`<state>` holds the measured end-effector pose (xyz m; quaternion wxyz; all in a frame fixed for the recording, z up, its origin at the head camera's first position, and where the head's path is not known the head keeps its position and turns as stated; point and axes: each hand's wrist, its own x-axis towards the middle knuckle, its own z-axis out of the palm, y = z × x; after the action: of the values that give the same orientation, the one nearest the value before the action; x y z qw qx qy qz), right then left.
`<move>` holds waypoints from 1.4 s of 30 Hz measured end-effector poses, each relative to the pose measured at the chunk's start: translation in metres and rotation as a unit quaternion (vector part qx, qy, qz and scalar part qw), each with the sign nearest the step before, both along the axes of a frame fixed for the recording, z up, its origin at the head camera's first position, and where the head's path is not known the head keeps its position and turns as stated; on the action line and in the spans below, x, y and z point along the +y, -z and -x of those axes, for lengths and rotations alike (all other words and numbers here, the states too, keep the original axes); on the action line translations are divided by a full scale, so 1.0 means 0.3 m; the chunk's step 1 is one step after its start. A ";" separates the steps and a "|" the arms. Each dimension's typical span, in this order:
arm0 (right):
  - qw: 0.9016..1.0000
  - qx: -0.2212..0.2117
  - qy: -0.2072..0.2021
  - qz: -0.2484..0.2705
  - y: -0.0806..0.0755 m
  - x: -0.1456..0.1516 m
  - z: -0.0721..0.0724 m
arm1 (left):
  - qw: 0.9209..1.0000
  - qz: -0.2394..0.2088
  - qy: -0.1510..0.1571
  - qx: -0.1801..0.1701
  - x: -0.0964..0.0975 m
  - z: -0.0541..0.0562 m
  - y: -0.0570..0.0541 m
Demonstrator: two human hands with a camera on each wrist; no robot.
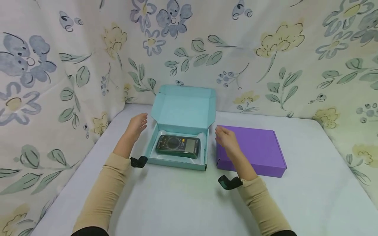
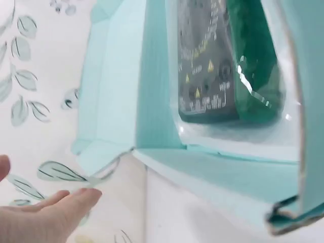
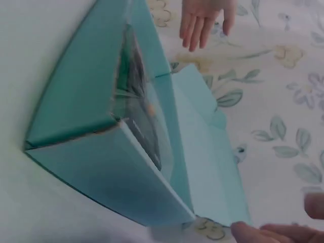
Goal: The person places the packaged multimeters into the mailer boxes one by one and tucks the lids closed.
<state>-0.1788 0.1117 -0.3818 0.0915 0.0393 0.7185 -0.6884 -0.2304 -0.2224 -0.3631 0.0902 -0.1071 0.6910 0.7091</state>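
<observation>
A turquoise cardboard box [image 1: 176, 166] stands with its lid [image 1: 184, 106] raised. Inside it lies a digital multimeter [image 1: 177, 146], dark with a green edge, in clear plastic wrap; its dial and display face up. My left hand [image 1: 137, 126] hovers to the left of the box, fingers extended, apart from it and holding nothing. On the other side, my right hand [image 1: 227, 139] is held between the turquoise box and a closed purple box [image 1: 254, 147], fingers fairly straight, with nothing in it. The right wrist view shows the left hand [image 3: 205, 23] with its fingers spread.
The purple box sits to the right on the white table [image 1: 177, 203], its left part partly behind my right hand. A floral curtain [image 1: 236, 65] hangs along the back and left side. Dark straps with small cameras [image 1: 138, 161] are worn on both wrists.
</observation>
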 end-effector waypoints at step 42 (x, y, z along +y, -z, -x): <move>0.996 -0.007 -0.042 0.081 0.057 -0.003 0.136 | 0.993 0.065 0.087 0.044 -0.008 0.038 0.050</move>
<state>-0.2196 0.1109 -0.3989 0.1283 0.0057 0.6606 -0.7396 -0.2418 -0.2248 -0.3782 0.1143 -0.0209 0.7458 0.6560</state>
